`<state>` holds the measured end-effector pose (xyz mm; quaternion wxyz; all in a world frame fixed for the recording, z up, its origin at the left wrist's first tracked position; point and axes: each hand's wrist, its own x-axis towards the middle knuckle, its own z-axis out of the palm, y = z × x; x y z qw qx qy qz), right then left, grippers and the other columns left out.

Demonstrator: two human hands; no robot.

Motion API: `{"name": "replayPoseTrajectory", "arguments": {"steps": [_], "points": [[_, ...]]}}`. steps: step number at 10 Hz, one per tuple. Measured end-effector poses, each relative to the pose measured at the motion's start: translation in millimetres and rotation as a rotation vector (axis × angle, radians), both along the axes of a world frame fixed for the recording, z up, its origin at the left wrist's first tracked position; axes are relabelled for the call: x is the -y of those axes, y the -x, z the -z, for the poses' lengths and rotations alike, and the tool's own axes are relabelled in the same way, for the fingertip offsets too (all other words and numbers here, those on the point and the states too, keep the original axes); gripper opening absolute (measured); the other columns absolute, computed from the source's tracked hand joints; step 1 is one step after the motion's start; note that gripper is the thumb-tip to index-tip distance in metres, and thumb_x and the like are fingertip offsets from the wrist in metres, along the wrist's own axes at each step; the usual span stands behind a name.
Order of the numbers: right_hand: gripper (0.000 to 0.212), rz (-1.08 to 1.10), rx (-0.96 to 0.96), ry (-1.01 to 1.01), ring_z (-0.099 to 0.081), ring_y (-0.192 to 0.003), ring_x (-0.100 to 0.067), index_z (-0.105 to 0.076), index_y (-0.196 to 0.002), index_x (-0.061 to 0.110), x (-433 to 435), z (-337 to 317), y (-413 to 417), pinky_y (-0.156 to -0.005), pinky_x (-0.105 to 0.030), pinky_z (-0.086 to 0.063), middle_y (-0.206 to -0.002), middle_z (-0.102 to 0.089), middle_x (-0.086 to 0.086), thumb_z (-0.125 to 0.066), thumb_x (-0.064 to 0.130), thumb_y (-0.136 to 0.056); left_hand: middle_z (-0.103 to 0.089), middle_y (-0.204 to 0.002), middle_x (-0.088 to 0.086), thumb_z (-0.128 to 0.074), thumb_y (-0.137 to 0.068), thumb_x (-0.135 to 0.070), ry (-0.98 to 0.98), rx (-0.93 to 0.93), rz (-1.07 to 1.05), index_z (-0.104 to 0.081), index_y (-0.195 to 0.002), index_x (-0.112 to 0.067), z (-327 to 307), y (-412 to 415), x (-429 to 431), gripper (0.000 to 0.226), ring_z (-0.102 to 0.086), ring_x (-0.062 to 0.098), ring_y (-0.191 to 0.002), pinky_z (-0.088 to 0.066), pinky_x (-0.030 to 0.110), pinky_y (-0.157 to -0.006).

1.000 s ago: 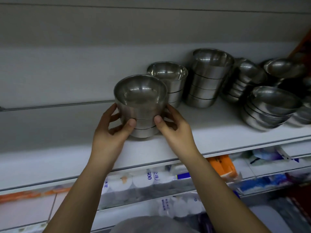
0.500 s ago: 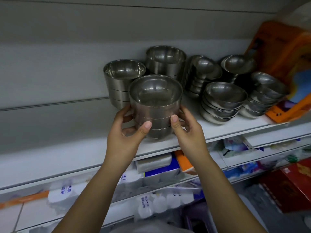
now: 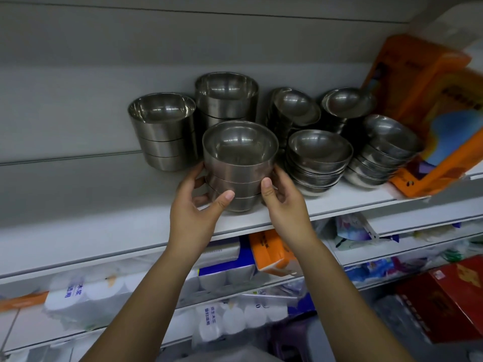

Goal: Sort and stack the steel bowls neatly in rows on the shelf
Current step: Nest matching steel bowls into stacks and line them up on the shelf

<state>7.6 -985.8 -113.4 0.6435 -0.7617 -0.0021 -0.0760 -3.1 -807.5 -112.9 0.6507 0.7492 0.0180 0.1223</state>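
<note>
Sensibly, the left hand (image 3: 194, 207) and right hand (image 3: 283, 202) are gripping the stack (image 3: 239, 165) at 9 and 3 o'clock near the shelf (image 3: 130, 226) edge, and are probably best holding it level while aligning it with the tall stack (image 3: 226, 97) at 12 o'clock.

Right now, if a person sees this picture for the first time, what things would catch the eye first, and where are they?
First, the stack of three steel bowls at the front of the white shelf, gripped by the left hand and right hand from both sides. Behind and to its right stand more bowl stacks, some leaning. A large orange box tilts at the shelf's right end.
</note>
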Motion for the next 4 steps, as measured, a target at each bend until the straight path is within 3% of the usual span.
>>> {"name": "replayPoseTrajectory", "arguments": {"steps": [1,2,3,4], "points": [[0.056,-0.047,-0.012,0.023,-0.052,-0.129,0.005,-0.041,-0.151,0.041,8.1,-1.0,-1.1,-0.112,-0.034,-0.046,-0.142,-0.055,0.024,-0.055,0.051,-0.097,-0.054,-0.146,-0.012,-0.081,-0.084,-0.036,-0.062,0.013,-0.027,-0.044,-0.150,-0.037,1.4,1.9,6.2,0.076,-0.063,0.011,-0.116,-0.050,0.006,-0.077],[0.055,-0.088,-0.027,0.073,-0.051,-0.125,0.011,-0.039,-0.150,0.044,14.0,-1.4,-0.6,-0.108,-0.024,-0.044,-0.135,-0.053,0.034,-0.056,0.050,-0.098,-0.052,-0.149,-0.011,-0.081,-0.086,-0.030,-0.111,-0.015,-0.044,-0.044,-0.149,-0.033,3.3,7.9,10.4,0.074,-0.061,0.011,-0.117,-0.049,0.003,-0.077],[0.055,-0.107,-0.048,0.120,-0.053,-0.122,0.012,-0.041,-0.150,0.039,17.4,1.3,1.2,-0.104,-0.018,-0.044,-0.136,-0.057,0.029,-0.058,0.048,-0.098,-0.051,-0.150,-0.009,-0.079,-0.088,-0.031,-0.211,-0.045,-0.065,-0.043,-0.150,-0.030,9.8,13.5,11.9,0.071,-0.059,0.013,-0.124,-0.048,0.018,-0.093],[0.064,-0.066,-0.072,0.145,-0.049,-0.130,-0.001,-0.038,-0.152,0.036,15.8,4.8,9.4,-0.108,-0.028,-0.043,-0.151,-0.047,0.016,-0.062,0.050,-0.095,-0.051,-0.150,-0.007,-0.079,-0.087,-0.035,-0.330,-0.055,-0.145,-0.044,-0.149,-0.029,12.4,22.3,10.8,0.071,-0.055,0.013,-0.127,-0.046,0.026,-0.098]]}}
